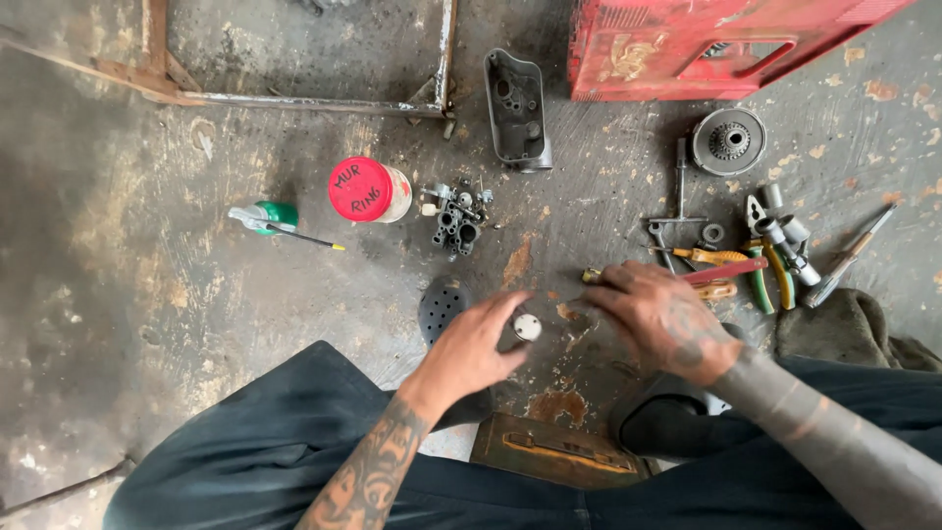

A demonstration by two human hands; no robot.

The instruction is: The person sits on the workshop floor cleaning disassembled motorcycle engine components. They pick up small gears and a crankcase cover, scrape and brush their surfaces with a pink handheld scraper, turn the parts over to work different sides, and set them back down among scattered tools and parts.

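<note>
The left hand (469, 348) pinched a small round metal part (527, 327) just below the carburetor (457, 220), while the right hand (659, 316) curled closed beside it, holding something I could not tell, so fitting looked next, needing careful fingers.

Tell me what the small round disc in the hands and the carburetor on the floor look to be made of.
Small round disc: pale, smooth, with small holes; it looks like light metal or plastic, and the picture cannot settle which. The left hand holds it.
Carburetor: dull grey with rough, chunky shapes, so probably cast metal, grimy and unpolished.
</note>
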